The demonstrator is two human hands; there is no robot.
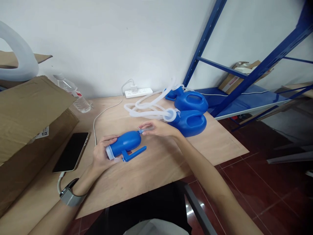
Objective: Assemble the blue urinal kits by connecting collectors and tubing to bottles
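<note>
Blue bottle (127, 142) sideways in grip of left hand (100, 152), right hand (157, 127) pinched around clear piece (148, 128).

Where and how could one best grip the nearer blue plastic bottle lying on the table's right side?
Probably by its blue handle, with the right hand, from above: the handle faces upward on the bottle's rounded body, whereas the translucent white tube trails from its mouth leftward.

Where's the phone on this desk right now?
In the head view, the phone lies on the left of the table, between the cardboard box and the left hand, with a white cable plugged in.
</note>
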